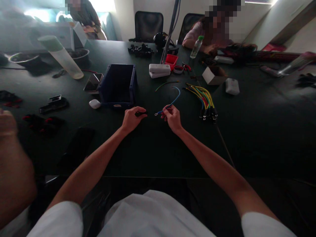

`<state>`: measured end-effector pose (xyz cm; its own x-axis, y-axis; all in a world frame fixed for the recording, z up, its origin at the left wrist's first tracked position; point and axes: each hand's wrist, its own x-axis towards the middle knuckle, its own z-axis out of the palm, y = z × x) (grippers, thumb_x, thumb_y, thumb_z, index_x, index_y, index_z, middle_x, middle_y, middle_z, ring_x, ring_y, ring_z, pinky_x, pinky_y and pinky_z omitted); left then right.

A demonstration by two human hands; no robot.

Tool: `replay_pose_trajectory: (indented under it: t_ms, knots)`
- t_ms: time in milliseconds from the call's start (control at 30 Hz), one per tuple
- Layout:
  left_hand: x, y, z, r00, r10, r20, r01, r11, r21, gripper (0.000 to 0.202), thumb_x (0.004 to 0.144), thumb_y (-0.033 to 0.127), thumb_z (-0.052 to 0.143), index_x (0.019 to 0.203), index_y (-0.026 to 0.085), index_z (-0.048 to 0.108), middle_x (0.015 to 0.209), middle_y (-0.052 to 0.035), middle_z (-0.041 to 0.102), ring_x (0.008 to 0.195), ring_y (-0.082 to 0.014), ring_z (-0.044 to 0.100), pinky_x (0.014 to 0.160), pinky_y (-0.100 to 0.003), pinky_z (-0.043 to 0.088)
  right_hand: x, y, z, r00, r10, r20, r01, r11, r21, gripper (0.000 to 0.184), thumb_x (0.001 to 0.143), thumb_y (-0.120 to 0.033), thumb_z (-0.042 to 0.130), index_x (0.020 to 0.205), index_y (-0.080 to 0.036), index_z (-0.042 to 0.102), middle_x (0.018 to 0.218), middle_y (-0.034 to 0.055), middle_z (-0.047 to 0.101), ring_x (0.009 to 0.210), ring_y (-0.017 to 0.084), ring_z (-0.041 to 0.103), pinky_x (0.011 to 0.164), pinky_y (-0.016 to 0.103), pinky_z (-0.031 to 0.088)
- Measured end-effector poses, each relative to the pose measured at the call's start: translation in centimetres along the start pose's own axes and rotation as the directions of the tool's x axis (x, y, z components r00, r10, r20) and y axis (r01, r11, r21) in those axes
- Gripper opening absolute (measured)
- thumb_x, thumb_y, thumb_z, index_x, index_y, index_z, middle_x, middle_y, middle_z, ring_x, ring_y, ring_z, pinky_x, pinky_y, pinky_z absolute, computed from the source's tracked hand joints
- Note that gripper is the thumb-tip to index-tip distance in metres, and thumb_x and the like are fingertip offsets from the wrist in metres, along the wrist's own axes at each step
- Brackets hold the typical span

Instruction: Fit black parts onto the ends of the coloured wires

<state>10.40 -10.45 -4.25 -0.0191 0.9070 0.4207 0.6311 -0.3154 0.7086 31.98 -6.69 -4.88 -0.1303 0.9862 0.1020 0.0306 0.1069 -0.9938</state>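
Note:
My right hand (172,117) pinches a blue wire (178,93) close to its end. A metal ring terminal (156,114) on that end points left toward my other hand. The rest of the wire curves up and away over the table. My left hand (132,119) has thumb and fingers closed around a small black piece (140,114), too dark to make out fully. The two hands are a short gap apart. Right of them lies a bundle of yellow, green, blue and red wires (203,98) with black-sleeved ring-terminal ends. Beyond the blue wire is a single green wire (166,84).
A dark blue bin (105,87) stands beyond my left hand, beside a phone (93,82) and a white case (94,104). Farther back are a white box (159,70), a red tray (171,60) and an open carton (213,76). Other people sit around the dark table (158,151).

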Motion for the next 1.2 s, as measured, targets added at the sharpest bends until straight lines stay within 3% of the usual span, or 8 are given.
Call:
replay_pose_trajectory:
  t_ms: [333,1200]
  knots:
    - [-0.1,0.6,-0.1,0.999,-0.045,0.03,0.048,0.996,-0.079,0.016,0.074,0.025,0.078,0.089,0.021,0.073,0.088,-0.0006,0.076,0.082,-0.0172,0.072,0.081,-0.031,0.058,-0.2,0.0,-0.1,1.0,-0.009,0.005,0.009,1.0,-0.013,0.021,0.088,-0.04,0.058,0.097,-0.021,0.055,0.08,0.0005,0.065,0.062,0.012,0.064,0.047,0.021,0.046]
    - [-0.6,0.5,1.2,0.997,-0.051,0.063,0.054,0.998,-0.036,0.016,0.074,0.024,0.078,0.089,0.023,0.073,0.088,-0.0001,0.075,0.079,-0.017,0.071,0.079,-0.032,0.058,0.0,0.2,0.3,1.0,0.002,-0.014,-0.001,0.999,0.047,0.023,0.085,-0.039,0.062,0.094,-0.021,0.052,0.077,0.0008,0.068,0.061,0.015,0.068,0.043,0.021,0.043]
